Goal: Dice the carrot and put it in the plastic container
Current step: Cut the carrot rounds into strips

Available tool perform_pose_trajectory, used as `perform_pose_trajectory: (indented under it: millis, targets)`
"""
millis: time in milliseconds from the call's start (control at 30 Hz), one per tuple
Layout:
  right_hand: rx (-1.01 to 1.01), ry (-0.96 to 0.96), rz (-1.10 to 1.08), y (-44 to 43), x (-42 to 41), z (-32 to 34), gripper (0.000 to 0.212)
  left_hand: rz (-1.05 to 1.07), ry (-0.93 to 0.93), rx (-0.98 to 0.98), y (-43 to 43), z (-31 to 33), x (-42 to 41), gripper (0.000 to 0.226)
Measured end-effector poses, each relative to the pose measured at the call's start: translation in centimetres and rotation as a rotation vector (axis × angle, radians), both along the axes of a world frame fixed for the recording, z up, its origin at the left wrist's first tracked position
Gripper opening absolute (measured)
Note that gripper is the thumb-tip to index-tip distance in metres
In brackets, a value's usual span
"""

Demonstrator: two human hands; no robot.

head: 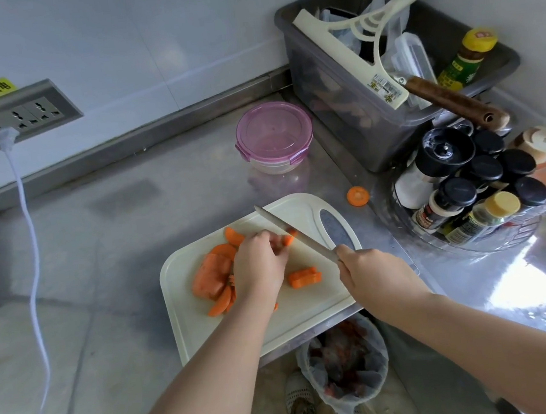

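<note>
Right hand [376, 270] grips the knife [296, 233]; left hand [260, 264] pinches a carrot piece [288, 239] on the cutting board [314, 303].

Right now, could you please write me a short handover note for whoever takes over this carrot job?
Left hand holds a carrot piece on the board. Right hand grips the knife, blade on that piece.
Slices lie left on the board, a cut stack in its middle; one round sits on the counter.
Container stands behind the board, lid on.
Done: some slicing. Left: dicing, opening the container, filling it.
</note>
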State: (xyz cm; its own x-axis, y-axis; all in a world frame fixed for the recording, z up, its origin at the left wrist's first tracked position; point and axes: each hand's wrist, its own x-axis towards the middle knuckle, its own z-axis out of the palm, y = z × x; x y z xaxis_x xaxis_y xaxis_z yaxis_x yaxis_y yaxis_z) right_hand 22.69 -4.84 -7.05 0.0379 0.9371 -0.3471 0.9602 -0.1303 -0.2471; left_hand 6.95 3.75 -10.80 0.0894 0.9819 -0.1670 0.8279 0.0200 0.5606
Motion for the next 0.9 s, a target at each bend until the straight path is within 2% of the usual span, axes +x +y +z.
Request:
perform_pose_trajectory:
  millis: [133, 333, 800, 900]
  targets:
    - [-0.023, -0.013, 0.016, -0.39, -0.17, 0.16, 0.007, -0.012, 0.033, 0.003, 0.03, 0.18, -0.16, 0.017]
    - [-0.025, -0.067, 0.037, -0.54, -0.27, -0.19, 0.017, -0.009, 0.084, 0.014, -0.01, 0.5, 0.27, 0.017]
    - [-0.045, -0.085, 0.027, -0.44, -0.48, -0.41, 0.011, -0.009, 0.111, -0.004, 0.05, 0.78, 0.37, 0.02]
    - [-0.058, -0.092, 0.024, -0.39, -0.62, -0.46, 0.018, -0.016, 0.13, -0.009, 0.09, 0.8, 0.42, 0.021]
